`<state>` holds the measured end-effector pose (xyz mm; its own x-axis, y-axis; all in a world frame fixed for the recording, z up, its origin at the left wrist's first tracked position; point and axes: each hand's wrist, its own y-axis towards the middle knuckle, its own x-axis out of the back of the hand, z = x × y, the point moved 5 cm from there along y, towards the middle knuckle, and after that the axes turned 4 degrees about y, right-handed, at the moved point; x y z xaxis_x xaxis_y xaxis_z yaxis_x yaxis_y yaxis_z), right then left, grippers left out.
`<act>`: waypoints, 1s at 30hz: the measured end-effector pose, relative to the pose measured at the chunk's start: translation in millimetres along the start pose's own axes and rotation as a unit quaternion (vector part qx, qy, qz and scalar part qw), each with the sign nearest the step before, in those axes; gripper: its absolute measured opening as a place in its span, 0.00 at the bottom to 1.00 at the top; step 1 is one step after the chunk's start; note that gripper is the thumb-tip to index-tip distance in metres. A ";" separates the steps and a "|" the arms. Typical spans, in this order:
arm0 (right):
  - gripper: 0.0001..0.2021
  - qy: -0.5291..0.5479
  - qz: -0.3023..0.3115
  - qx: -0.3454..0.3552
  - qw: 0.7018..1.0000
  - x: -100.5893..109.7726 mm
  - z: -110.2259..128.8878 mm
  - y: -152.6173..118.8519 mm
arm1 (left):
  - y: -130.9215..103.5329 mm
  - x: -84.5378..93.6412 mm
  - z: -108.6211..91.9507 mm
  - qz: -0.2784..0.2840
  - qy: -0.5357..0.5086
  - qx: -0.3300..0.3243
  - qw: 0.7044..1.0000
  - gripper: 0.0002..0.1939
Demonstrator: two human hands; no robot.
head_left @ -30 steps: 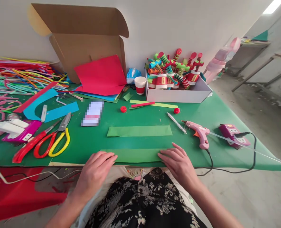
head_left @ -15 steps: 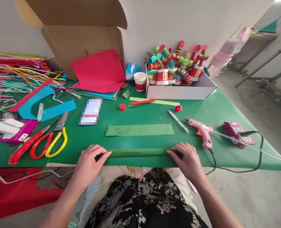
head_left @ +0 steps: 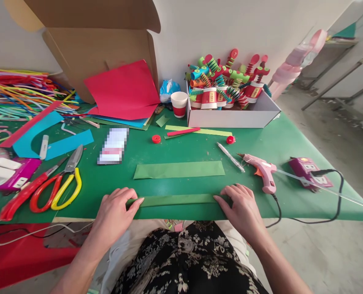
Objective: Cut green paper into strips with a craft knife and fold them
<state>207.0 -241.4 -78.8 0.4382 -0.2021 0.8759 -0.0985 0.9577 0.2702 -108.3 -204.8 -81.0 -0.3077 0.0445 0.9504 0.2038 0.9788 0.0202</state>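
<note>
Folded green paper strip (head_left: 178,200): laid flat along the near edge of the green table (head_left: 279,143), long axis running 9 to 3 o'clock. A second ago it was seen as a wider band; it is now narrowed to a slim doubled strip, so a lengthwise fold is judged to have been made and is being pressed down.

Left hand (head_left: 115,214): set on the strip's 9 o'clock end, fingers curled loosely and fingertips pinning the paper; nothing is gripped.

Right hand (head_left: 243,210): set on the 3 o'clock end, fingers spread flat, pressing down; nothing is enclosed.

Second green strip (head_left: 179,169): unfolded, parallel, just beyond at 12 o'clock, untouched.

Pink glue gun (head_left: 263,171): at 2 o'clock from the right hand, near, its cord trailing off the table edge.

Pen (head_left: 230,157): at 1 o'clock, near the gun's nozzle.

Scissors (head_left: 49,185): red and yellow handles, at 10 o'clock from the left hand, well apart.

White box of finished paper-cup figures (head_left: 233,116): at 12 o'clock, against the wall.

Open cardboard box (head_left: 92,45) with red paper sheet (head_left: 123,92): at 11 o'clock.
</note>
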 end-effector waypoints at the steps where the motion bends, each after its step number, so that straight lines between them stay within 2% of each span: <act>1: 0.17 -0.002 0.001 0.001 1.000 0.0 0.1 0.1 | 0.2 -0.1 0.0 0.003 0.000 0.000 1.000 0.16; 11: 0.18 -0.006 0.007 -0.006 1.000 1.3 1.1 0.7 | -1.4 -3.7 2.1 0.013 0.011 0.001 1.000 0.16; 26: 0.16 0.010 -0.012 -0.017 1.000 1.2 1.6 0.0 | -3.0 -2.3 0.2 -0.010 0.016 -0.007 1.000 0.16; 30: 0.12 0.057 -0.004 -0.017 0.998 3.4 -2.5 -3.8 | -6.9 -3.6 4.2 -0.025 0.015 -0.031 0.999 0.17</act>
<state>211.1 -245.3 -77.9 0.5379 -0.1880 0.8218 -0.0641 0.9629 0.2622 -112.5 -210.9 -85.8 -0.2914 -0.0109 0.9565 0.2470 0.9652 0.0863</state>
